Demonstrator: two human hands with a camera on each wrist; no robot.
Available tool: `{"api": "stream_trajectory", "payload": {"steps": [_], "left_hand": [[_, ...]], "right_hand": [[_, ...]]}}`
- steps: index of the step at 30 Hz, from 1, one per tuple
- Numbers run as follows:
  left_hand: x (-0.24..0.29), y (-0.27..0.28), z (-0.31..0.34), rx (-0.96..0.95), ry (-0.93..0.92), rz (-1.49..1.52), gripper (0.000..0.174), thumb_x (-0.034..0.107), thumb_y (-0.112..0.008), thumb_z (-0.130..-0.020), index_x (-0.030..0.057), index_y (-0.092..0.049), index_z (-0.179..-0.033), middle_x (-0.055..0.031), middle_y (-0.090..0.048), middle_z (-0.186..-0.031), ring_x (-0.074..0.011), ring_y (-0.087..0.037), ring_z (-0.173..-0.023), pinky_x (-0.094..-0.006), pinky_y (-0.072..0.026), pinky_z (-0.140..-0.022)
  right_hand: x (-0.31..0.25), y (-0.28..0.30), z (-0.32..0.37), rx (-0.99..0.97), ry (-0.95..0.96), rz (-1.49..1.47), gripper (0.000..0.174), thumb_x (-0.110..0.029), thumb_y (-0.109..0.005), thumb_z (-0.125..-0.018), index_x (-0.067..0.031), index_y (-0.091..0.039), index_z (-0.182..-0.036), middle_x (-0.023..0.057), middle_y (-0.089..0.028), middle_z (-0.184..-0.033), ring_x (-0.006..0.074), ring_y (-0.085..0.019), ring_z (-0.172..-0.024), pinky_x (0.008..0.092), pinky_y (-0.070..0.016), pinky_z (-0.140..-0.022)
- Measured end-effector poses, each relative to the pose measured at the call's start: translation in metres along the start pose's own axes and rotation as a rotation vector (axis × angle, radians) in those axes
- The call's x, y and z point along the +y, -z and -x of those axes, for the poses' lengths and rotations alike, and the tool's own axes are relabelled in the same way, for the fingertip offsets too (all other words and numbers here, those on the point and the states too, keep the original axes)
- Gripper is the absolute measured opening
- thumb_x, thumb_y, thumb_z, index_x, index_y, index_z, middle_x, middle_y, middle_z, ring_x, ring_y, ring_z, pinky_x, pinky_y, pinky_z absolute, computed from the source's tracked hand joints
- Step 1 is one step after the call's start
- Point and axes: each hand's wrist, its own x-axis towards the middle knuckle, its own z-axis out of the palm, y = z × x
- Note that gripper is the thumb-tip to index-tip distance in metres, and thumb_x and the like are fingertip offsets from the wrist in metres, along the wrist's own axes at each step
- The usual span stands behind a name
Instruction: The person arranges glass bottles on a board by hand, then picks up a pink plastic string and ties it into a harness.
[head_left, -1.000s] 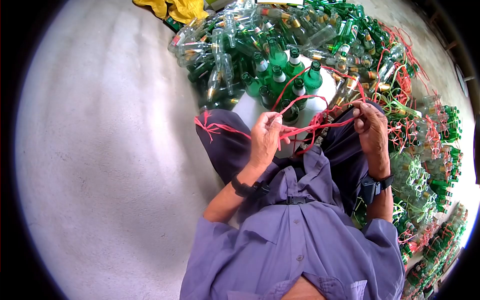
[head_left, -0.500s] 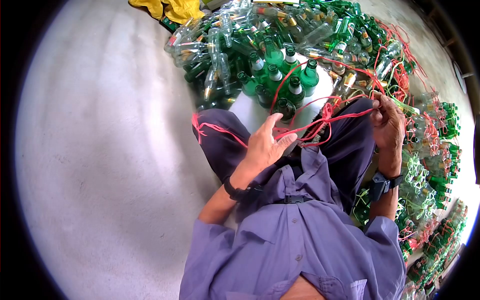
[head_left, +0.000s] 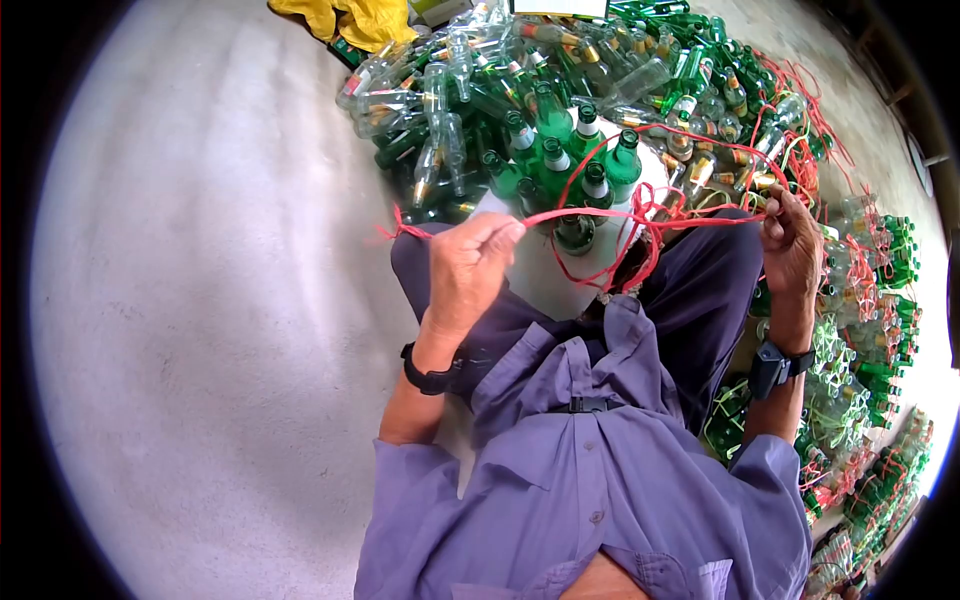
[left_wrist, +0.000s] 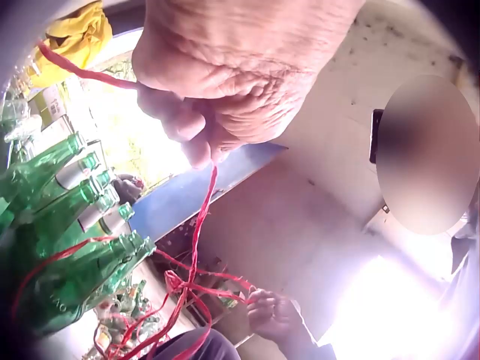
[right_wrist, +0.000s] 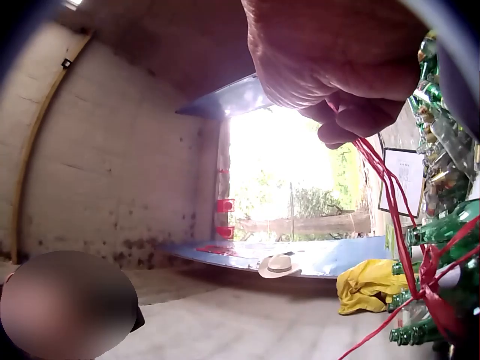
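A great heap of loose bottles (head_left: pixel 640 80) sprawls beyond both sets of fingers, and nearer, between them, stands a cluster of upright green bottles (head_left: pixel 556 165). And here's the change: the left hand (head_left: pixel 468 268) has swung wide, its fingers going from loosely spread to pinching the red cord (head_left: pixel 570 212), while the right hand (head_left: pixel 792 248) pinches the far side! The cord runs straighter now, and midway between the fingers hangs the knot (head_left: pixel 648 222), apparently being snugged up; whether any loop circles the cluster, I can't tell.
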Motion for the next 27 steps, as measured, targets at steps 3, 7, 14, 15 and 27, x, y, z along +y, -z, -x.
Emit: {"api": "stream_trajectory", "payload": {"steps": [3, 7, 14, 15, 27], "left_hand": [[0.011, 0.017, -0.003, 0.110, 0.098, 0.018, 0.019, 0.018, -0.064, -0.096, -0.0004, -0.070, -0.092, -0.0014, -0.061, -0.068, -0.0038, -0.047, -0.055, -0.0187, -0.0358, -0.051], [0.031, 0.031, -0.006, 0.300, 0.118, 0.173, 0.022, 0.020, -0.063, -0.097, -0.0010, -0.068, -0.092, -0.0028, -0.060, -0.064, -0.0040, -0.044, -0.051, -0.0178, -0.0320, -0.048], [0.027, 0.061, -0.002, 0.537, 0.086, 0.281, 0.023, 0.019, -0.063, -0.097, -0.0028, -0.064, -0.091, -0.0020, -0.054, -0.060, -0.0065, -0.044, -0.049, -0.0195, -0.0304, -0.045], [0.026, 0.067, -0.002, 0.608, 0.088, 0.299, 0.022, 0.019, -0.062, -0.097, -0.0026, -0.064, -0.091, -0.0018, -0.053, -0.059, -0.0064, -0.044, -0.049, -0.0195, -0.0299, -0.044], [-0.047, 0.117, 0.056, 0.889, 0.296, -0.200, 0.020, 0.016, -0.060, -0.093, 0.0006, -0.063, -0.081, -0.0011, -0.055, -0.060, -0.0055, -0.043, -0.051, -0.0210, -0.0301, -0.047]], "right_hand": [[-0.003, -0.002, 0.006, 0.002, -0.228, -0.357, 0.030, -0.019, -0.058, -0.099, 0.0058, -0.061, -0.115, 0.0036, -0.063, -0.085, 0.0047, -0.047, -0.061, 0.0173, -0.0379, -0.054], [0.000, -0.013, 0.013, -0.042, -0.292, -0.304, 0.029, -0.019, -0.058, -0.099, 0.0061, -0.062, -0.114, 0.0029, -0.063, -0.085, 0.0041, -0.046, -0.059, 0.0166, -0.0376, -0.053], [0.004, -0.019, 0.007, -0.097, -0.266, -0.356, 0.026, -0.017, -0.059, -0.097, 0.0040, -0.064, -0.112, 0.0024, -0.064, -0.084, 0.0030, -0.050, -0.061, 0.0138, -0.0384, -0.052], [0.005, -0.017, 0.006, -0.091, -0.265, -0.357, 0.027, -0.017, -0.059, -0.097, 0.0045, -0.063, -0.112, 0.0031, -0.065, -0.084, 0.0032, -0.050, -0.061, 0.0145, -0.0383, -0.052], [0.013, -0.017, 0.009, -0.008, -0.322, -0.390, 0.030, -0.020, -0.060, -0.098, 0.0050, -0.062, -0.115, 0.0026, -0.062, -0.085, 0.0041, -0.046, -0.060, 0.0172, -0.0370, -0.054]]}}
